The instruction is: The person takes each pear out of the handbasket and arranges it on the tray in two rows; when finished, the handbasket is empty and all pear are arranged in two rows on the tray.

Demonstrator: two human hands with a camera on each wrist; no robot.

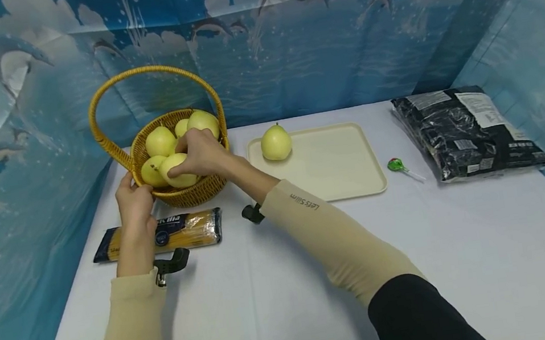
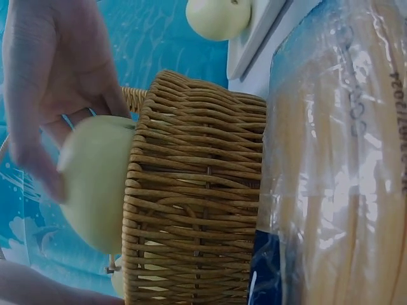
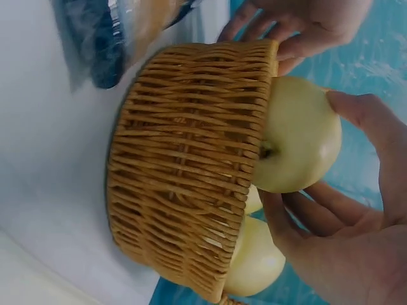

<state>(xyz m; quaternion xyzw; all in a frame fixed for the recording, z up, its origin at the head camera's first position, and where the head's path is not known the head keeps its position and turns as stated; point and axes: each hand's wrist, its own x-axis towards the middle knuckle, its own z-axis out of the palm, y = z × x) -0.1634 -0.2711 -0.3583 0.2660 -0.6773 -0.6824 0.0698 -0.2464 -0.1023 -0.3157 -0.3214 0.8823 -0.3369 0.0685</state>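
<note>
A wicker basket (image 1: 193, 196) with a tall hooped handle holds several yellow-green pears (image 1: 160, 141). My right hand (image 1: 200, 152) grips one pear (image 3: 302, 136) at the basket's near rim, thumb on one side and fingers on the other. That pear (image 2: 95, 184) sticks up above the woven wall in the left wrist view. At the left side of the basket, my left hand (image 1: 134, 202) holds the rim, its fingers (image 3: 254, 24) lying along the edge in the right wrist view.
A pack of spaghetti (image 1: 190, 230) lies before the basket, partly under the left forearm. To the right, a cream tray (image 1: 330, 162) bears a single pear (image 1: 276, 142) at its left end. Beyond it lie a lollipop (image 1: 397, 165) and a black plastic package (image 1: 469, 132).
</note>
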